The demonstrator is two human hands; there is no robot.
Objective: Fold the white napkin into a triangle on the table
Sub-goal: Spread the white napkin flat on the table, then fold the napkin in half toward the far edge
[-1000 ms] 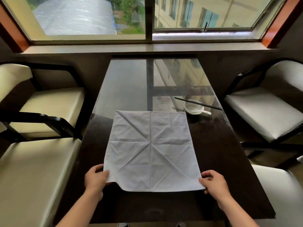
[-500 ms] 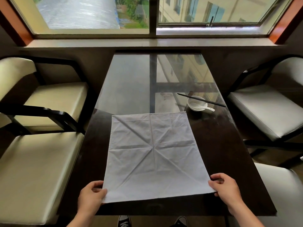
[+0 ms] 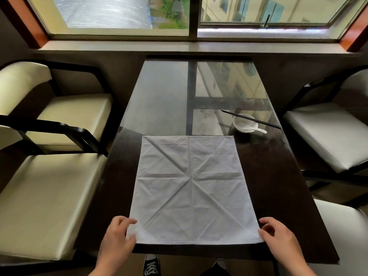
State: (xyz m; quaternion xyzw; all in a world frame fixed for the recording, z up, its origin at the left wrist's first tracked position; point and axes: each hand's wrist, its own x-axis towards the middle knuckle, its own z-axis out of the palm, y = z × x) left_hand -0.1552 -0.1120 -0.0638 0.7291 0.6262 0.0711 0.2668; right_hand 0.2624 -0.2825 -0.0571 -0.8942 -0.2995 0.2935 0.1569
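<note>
The white napkin [image 3: 191, 188] lies flat and unfolded on the dark glass-topped table [image 3: 274, 176], creased in a star pattern from its middle. Its near edge runs along the table's front edge. My left hand [image 3: 117, 236] pinches the napkin's near left corner between thumb and fingers. At the near right corner, my right hand [image 3: 278, 238] rests with fingers on the cloth's edge.
A small white bowl [image 3: 244, 123] with a white spoon and black chopsticks [image 3: 251, 119] across it sits beyond the napkin's far right corner. Cream-cushioned chairs [image 3: 49, 196] flank the table on both sides. A window sill [image 3: 179, 46] lies past the far end.
Both hands drew the napkin toward me, so its near edge now lies at the table's front edge and the cloth lies flatter. The hands still hold the two near corners.
</note>
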